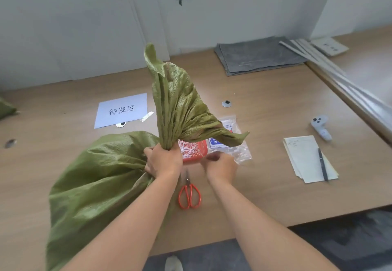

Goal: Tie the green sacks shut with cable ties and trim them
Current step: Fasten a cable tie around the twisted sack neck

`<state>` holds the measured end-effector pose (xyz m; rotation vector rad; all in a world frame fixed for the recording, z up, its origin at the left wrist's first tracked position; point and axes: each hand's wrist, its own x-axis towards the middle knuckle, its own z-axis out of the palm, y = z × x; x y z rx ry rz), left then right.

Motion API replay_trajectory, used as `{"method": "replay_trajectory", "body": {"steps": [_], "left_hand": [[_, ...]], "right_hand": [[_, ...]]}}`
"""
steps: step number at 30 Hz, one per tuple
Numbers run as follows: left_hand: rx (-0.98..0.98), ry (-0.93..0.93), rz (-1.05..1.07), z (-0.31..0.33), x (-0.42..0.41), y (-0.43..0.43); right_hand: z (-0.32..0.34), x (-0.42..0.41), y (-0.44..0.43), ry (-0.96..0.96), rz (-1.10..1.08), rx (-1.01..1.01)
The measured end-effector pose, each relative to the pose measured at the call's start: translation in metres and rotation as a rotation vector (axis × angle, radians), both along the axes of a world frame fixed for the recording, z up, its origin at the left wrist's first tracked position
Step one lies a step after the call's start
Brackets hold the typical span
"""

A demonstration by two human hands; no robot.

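the green sack (99, 181) fills the surface's (265, 164) near-left edge. the left hand (162, 161) clenches its gathered neck, fingers wrapped tight. the right hand (220, 165) curls beside the red basket (194, 151); whether it grips anything, cannot tell. scissors (189, 194) lie between the forearms, bare room rightward.

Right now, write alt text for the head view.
A left hand grips the gathered neck of a green sack on a wooden table, while the right hand reaches toward a red basket of white cable ties. Orange-handled scissors lie just in front, untouched.
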<state>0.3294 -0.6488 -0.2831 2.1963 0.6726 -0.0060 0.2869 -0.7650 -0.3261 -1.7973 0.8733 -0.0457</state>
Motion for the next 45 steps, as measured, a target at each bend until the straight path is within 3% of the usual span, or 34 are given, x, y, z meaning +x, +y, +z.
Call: {"method": "replay_trajectory", "body": {"steps": [8,16,25,28,31,36,40,45], "left_hand": [[-0.070,-0.045,0.001,0.048,0.011,0.056],[-0.383,-0.056,0.005,0.081,0.016,0.124],[-0.574,-0.092,0.011,0.095,0.040,0.222],[-0.637,-0.115,-0.038,0.108,0.050,0.258],[-0.682,-0.136,-0.081,0.117,0.063,0.292],[-0.630,-0.174,-0.224,0.122,0.079,0.329],[-0.647,-0.196,-0.376,0.114,0.088,0.339],[-0.790,-0.219,-0.399,0.102,0.102,0.353]], "right_hand": [[0.056,0.017,0.049,-0.188,0.182,0.037],[0.085,0.032,0.121,-0.298,0.330,0.119],[0.111,0.049,0.209,-0.366,0.420,-0.041],[0.125,0.059,0.244,-0.385,0.415,-0.026],[0.138,0.068,0.275,-0.384,0.381,0.121],[0.147,0.086,0.305,-0.353,0.322,0.292],[0.153,0.104,0.315,-0.419,0.310,0.213],[0.148,0.134,0.324,-0.378,0.402,0.141]]}}
